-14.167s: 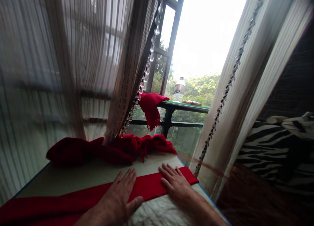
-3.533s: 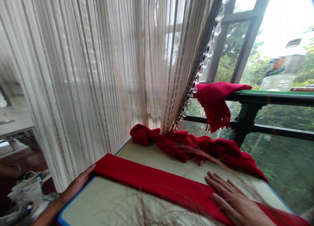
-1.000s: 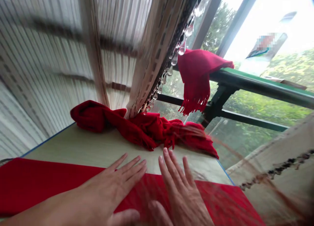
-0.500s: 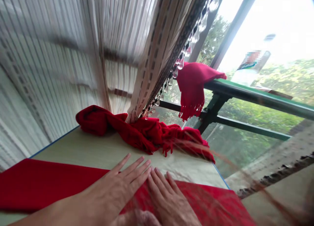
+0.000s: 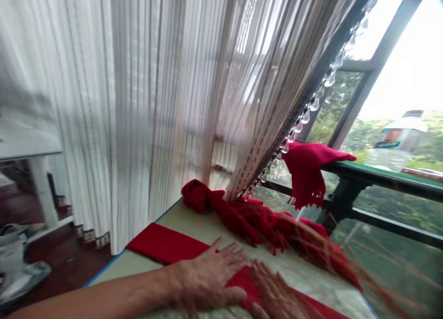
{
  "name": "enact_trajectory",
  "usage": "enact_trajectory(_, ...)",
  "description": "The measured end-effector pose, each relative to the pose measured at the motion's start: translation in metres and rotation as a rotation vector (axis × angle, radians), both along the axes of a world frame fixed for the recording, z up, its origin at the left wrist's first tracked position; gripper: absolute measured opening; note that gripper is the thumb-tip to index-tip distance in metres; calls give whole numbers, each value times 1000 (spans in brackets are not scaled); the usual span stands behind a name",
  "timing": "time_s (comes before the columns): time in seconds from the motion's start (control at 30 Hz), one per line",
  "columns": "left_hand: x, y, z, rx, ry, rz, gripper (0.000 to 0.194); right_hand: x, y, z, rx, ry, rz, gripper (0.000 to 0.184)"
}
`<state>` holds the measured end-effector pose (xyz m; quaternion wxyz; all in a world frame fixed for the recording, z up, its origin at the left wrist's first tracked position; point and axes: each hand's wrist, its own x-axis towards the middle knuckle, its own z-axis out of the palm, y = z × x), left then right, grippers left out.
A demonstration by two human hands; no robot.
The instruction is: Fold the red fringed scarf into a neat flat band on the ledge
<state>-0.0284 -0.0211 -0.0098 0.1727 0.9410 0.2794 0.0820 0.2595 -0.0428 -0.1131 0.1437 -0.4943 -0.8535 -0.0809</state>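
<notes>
A long folded red scarf [image 5: 162,243] lies flat along the near part of a pale table [image 5: 204,226]. My left hand [image 5: 207,277] rests on it with fingers stretched out flat. Just to its right, my right hand [image 5: 277,296] also lies on the red cloth, fingers spread but smeared by motion. A crumpled red scarf with fringe [image 5: 256,219] is heaped at the table's far edge against the curtain. Another red scarf [image 5: 306,166] hangs over the green railing [image 5: 387,180].
A sheer striped curtain [image 5: 155,102] with a beaded edge hangs behind the table. A plastic bottle [image 5: 398,141] stands on the railing at the right. Dark floor and cluttered items [image 5: 17,268] lie at the lower left. Loose hair strands cross the lower right.
The view has swung left, baring the scarf's left end and the floor. Both hands stay flat on the folded scarf and have slid, the right one now blurred.
</notes>
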Motion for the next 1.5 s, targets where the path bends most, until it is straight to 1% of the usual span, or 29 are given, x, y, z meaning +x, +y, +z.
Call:
enact_trajectory(0.03, -15, -2, -4, 28, 19, 78, 79, 0, 3, 0, -70, -10, -4, 67)
enact_trajectory(0.1, -54, -5, -11, 76, 47, 284, 75, -1, 5, 5, -211, -37, 2, 62)
enact_trajectory(0.17, -101, -5, -18, 145, 59, 611, 71, -6, 3, 11, -254, -20, -25, 63)
enact_trajectory(0.2, -124, -3, -22, 163, 71, 704, 69, -9, 1, 14, -262, -11, -35, 65)
enact_trajectory(0.23, -145, 1, -25, 153, 86, 744, 67, -12, -2, 16, -263, -2, -46, 66)
enact_trajectory(0.27, -162, 6, -28, 138, 98, 756, 66, -15, -5, 18, -259, 10, -61, 67)
enact_trajectory(0.3, -176, 12, -30, 118, 107, 717, 65, -17, -7, 19, -260, 19, -75, 68)
enact_trajectory(0.33, -186, 18, -32, 105, 114, 679, 63, -19, -9, 19, -262, 30, -87, 68)
enact_trajectory(0.4, -195, 29, -34, 94, 122, 612, 62, -22, -11, 19, -265, 48, -98, 66)
enact_trajectory(0.5, -194, 42, -30, 89, 142, 578, 64, -23, -13, 21, -253, 72, -109, 65)
enact_trajectory(0.63, -182, 47, -16, 99, 166, 559, 67, -26, -19, 34, -228, 101, -107, 64)
enact_trajectory(0.7, -168, 44, -11, 131, 149, 523, 64, -28, -24, 42, -240, 99, -101, 64)
enact_trajectory(0.77, -148, 39, -10, 153, 97, 437, 58, -29, -28, 49, -258, 91, -92, 64)
enact_trajectory(0.83, -128, 33, -12, 136, 56, 354, 56, -30, -30, 54, -256, 89, -76, 63)
enact_trajectory(0.9, -114, 29, -11, 100, 68, 326, 57, -30, -32, 55, -237, 95, -65, 62)
enact_trajectory(1.0, -106, 31, -3, 56, 120, 329, 58, -31, -31, 56, -249, 94, -72, 63)
enact_trajectory(1.1, -106, 34, 7, 103, 81, 366, 57, -31, -27, 55, -305, 78, -72, 66)
enact_trajectory(1.17, -105, 33, 6, 139, 71, 401, 58, -30, -26, 54, -308, 83, -66, 66)
enact_trajectory(1.2, -104, 32, 4, 133, 89, 404, 60, -30, -25, 52, -297, 91, -64, 65)
enact_trajectory(1.3, -98, 30, 1, 66, 152, 393, 63, -29, -25, 50, -247, 117, -68, 63)
enact_trajectory(1.33, -94, 30, 2, 66, 147, 397, 64, -29, -26, 50, -244, 122, -69, 62)
enact_trajectory(1.4, -83, 30, 3, 122, 96, 396, 65, -30, -28, 53, -260, 133, -73, 62)
enact_trajectory(1.47, -69, 27, 1, 185, 44, 371, 65, -31, -31, 57, -288, 138, -81, 63)
enact_trajectory(1.5, -63, 23, -2, 181, 42, 357, 65, -32, -33, 59, -296, 139, -85, 64)
